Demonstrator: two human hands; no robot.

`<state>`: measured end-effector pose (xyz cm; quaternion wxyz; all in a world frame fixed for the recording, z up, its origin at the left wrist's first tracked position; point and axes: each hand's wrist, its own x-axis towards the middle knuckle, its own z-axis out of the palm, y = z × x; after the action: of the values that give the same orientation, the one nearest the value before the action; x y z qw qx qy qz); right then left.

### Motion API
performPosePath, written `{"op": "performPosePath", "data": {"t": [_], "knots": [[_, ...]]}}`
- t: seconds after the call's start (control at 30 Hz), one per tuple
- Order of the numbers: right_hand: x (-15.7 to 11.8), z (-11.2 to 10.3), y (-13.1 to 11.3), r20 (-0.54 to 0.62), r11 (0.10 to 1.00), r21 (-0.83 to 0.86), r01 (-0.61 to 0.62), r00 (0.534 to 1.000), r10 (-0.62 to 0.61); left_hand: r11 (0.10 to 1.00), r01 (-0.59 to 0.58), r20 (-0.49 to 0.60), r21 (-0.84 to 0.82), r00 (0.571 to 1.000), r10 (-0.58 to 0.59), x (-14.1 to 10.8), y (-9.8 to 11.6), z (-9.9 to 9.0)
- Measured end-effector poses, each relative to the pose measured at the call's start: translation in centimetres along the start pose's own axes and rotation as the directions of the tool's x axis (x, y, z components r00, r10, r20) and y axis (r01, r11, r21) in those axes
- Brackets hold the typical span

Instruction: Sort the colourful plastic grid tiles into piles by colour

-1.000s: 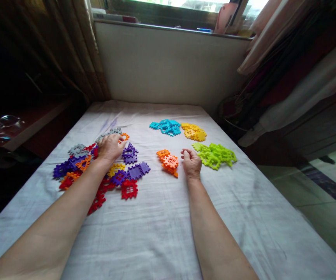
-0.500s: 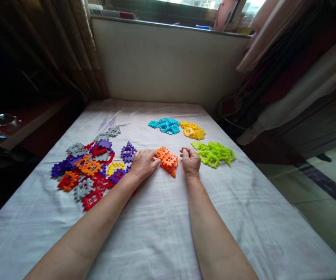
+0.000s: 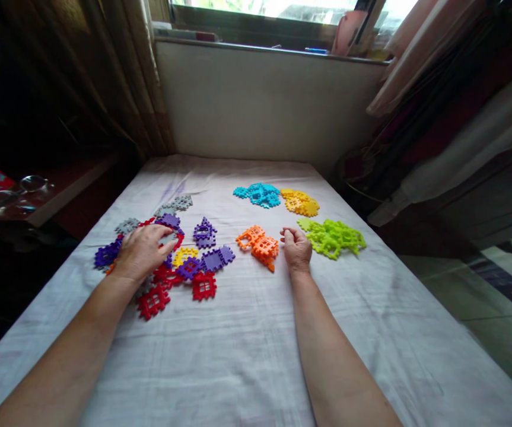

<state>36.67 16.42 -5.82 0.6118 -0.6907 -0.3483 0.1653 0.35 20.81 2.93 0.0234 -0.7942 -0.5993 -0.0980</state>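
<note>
The person's left hand, palm down with fingers loosely spread and bent, is over the mixed pieces, which show around its far side and to its right; whether it grips one cannot be told. The right hand, fingers curled in, rests between the orange pieces on its left and the green pieces just beside it.

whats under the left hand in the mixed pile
Around the left hand, purple pieces show on its left, an orange sliver by the wrist and grey pieces just beyond. Whatever lies beneath the palm is covered, so I cannot tell.
</note>
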Motion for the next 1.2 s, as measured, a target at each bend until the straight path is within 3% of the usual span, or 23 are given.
{"op": "performPosePath", "data": {"t": [0.1,0.2,0.43,0.53,0.63,0.8,0.97,1.07,1.2], "knots": [[0.0,0.0,0.2,0.002,1.0,-0.007,0.018,1.0,-0.018,0.978,0.127,-0.019,0.166,0.992,-0.126,-1.2,-3.3,-0.3],[0.0,0.0,0.3,0.004,1.0,-0.009,0.021,1.0,-0.021,0.954,0.197,-0.025,0.225,0.98,-0.197,-1.9,-4.8,0.0],[0.1,-0.1,0.4,0.006,0.999,-0.013,0.03,1.0,-0.03,0.968,0.219,-0.076,0.119,0.974,-0.211,-2.3,-3.4,-0.7],[0.0,-0.1,0.3,0.006,0.999,-0.016,0.029,1.0,-0.029,0.974,0.219,-0.073,0.055,0.974,-0.215,-2.2,-1.6,-1.1],[0.0,-0.1,0.2,0.003,0.999,-0.02,0.03,1.0,-0.03,0.989,0.134,-0.045,-0.057,0.99,-0.136,-1.8,1.0,-0.9],[0.1,0.0,0.3,0.009,0.999,-0.019,0.029,1.0,-0.028,0.947,-0.062,0.004,-0.315,0.998,0.067,-1.1,7.4,0.0],[0.1,0.1,0.3,0.009,1.0,-0.004,0.01,1.0,-0.01,0.884,-0.096,0.047,-0.457,0.99,0.132,0.0,13.5,1.7],[0.1,0.1,0.2,0.009,1.0,-0.007,0.013,1.0,-0.013,0.879,-0.103,0.051,-0.467,0.989,0.142,0.7,15.6,2.9],[0.1,0.1,0.2,0.006,0.999,-0.023,0.027,1.0,-0.026,0.899,-0.13,0.009,-0.419,0.989,0.147,1.3,16.7,4.3]]}}
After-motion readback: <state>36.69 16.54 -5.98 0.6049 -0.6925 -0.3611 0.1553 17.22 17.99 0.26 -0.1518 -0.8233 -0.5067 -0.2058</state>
